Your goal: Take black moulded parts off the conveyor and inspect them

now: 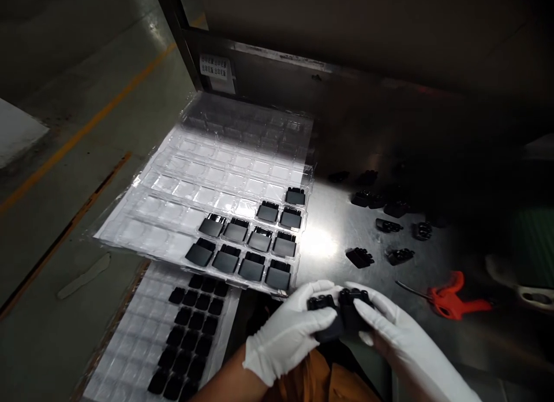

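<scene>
Both hands wear white gloves and are close together at the table's front edge. My left hand grips a black part, its thumb across the front. In my right hand is a second black part, right beside the first, with ribbed tops up on both. To the left of them lies a clear plastic tray with several black parts in the pockets at its near right. Several loose black pieces lie on the metal table to the right.
A red-handled tool with a thin metal tip lies right of my hands. Below the table's left side, a second tray holds many black parts. A metal frame borders the back; labels hang there.
</scene>
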The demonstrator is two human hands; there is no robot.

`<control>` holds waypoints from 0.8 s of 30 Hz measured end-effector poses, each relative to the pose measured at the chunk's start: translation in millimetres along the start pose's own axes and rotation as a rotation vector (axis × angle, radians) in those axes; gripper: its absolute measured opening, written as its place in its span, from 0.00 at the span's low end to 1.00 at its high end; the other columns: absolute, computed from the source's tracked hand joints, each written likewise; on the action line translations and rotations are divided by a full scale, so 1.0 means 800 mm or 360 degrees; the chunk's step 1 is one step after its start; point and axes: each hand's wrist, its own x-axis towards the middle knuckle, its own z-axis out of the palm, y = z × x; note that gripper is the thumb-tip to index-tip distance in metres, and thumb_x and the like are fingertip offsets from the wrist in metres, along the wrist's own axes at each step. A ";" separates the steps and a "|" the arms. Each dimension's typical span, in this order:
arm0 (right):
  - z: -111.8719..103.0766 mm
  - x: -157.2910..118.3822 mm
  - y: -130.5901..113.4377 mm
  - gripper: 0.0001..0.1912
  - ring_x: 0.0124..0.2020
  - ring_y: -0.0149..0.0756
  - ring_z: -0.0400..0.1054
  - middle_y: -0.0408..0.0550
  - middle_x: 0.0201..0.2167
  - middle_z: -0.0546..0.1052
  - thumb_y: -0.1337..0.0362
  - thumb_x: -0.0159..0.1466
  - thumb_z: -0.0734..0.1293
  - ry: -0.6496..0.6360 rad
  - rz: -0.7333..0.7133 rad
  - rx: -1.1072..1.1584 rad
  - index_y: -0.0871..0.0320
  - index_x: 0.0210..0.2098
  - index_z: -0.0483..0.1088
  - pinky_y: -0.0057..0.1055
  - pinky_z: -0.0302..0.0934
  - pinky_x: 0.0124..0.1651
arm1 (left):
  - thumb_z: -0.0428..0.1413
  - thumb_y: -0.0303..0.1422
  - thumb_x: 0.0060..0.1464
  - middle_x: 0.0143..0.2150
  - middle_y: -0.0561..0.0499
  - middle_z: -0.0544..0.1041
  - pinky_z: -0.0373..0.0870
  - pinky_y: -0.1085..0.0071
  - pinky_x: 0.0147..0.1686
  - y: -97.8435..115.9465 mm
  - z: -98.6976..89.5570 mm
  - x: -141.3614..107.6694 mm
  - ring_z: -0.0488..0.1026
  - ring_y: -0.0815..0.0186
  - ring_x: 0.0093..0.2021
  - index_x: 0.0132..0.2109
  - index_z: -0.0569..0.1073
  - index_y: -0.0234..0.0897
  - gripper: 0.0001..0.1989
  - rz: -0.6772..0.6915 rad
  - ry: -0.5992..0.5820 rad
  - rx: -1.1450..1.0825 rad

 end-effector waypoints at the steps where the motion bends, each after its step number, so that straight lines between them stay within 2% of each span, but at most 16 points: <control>1: -0.003 0.002 0.004 0.32 0.34 0.39 0.72 0.50 0.47 0.79 0.46 0.52 0.74 0.0036 0.0013 0.0003 0.53 0.52 0.73 0.29 0.64 0.28 | 0.61 0.26 0.52 0.58 0.42 0.73 0.65 0.57 0.61 -0.006 0.001 0.005 0.70 0.56 0.59 0.57 0.70 0.37 0.24 0.0005 0.0005 0.0004; 4: -0.016 0.016 0.024 0.29 0.40 0.39 0.73 0.47 0.48 0.79 0.47 0.54 0.73 0.0107 0.0058 0.0089 0.49 0.53 0.72 0.27 0.66 0.31 | 0.59 0.24 0.53 0.59 0.43 0.73 0.62 0.59 0.63 -0.027 0.005 0.024 0.68 0.58 0.61 0.58 0.69 0.36 0.25 0.0082 0.0124 0.0237; 9: -0.033 0.055 0.065 0.28 0.41 0.39 0.75 0.46 0.47 0.80 0.50 0.51 0.76 0.0213 0.0134 0.0250 0.49 0.50 0.72 0.25 0.68 0.33 | 0.56 0.24 0.53 0.58 0.39 0.73 0.61 0.60 0.64 -0.064 -0.002 0.073 0.69 0.59 0.59 0.56 0.69 0.32 0.22 0.0255 0.0505 0.0704; 13: -0.037 0.079 0.090 0.31 0.53 0.43 0.72 0.48 0.55 0.76 0.48 0.51 0.75 0.0301 0.0122 0.0139 0.50 0.52 0.70 0.25 0.69 0.37 | 0.56 0.24 0.51 0.55 0.41 0.75 0.66 0.62 0.59 -0.084 -0.019 0.112 0.72 0.60 0.55 0.54 0.70 0.35 0.21 0.0320 0.0648 0.0859; 17: -0.039 0.091 0.104 0.31 0.56 0.43 0.69 0.46 0.57 0.75 0.46 0.52 0.74 0.0303 0.0091 0.0183 0.48 0.53 0.69 0.26 0.69 0.41 | 0.57 0.29 0.53 0.52 0.42 0.77 0.69 0.63 0.56 -0.090 -0.037 0.131 0.74 0.60 0.52 0.54 0.70 0.36 0.20 0.0343 0.0719 0.0877; 20: -0.036 0.096 0.104 0.31 0.57 0.43 0.68 0.46 0.58 0.73 0.45 0.54 0.72 0.0312 0.0058 0.0210 0.47 0.55 0.69 0.27 0.69 0.41 | 0.55 0.32 0.56 0.53 0.42 0.77 0.66 0.62 0.59 -0.087 -0.048 0.136 0.73 0.59 0.55 0.54 0.72 0.37 0.18 0.0411 0.0749 0.0940; 24: -0.026 0.098 0.091 0.32 0.64 0.40 0.61 0.47 0.64 0.68 0.47 0.59 0.69 0.0346 -0.0078 0.0077 0.48 0.60 0.64 0.25 0.67 0.43 | 0.53 0.35 0.59 0.57 0.45 0.76 0.59 0.59 0.64 -0.074 -0.054 0.141 0.69 0.58 0.60 0.53 0.73 0.40 0.16 0.0468 0.0715 0.1007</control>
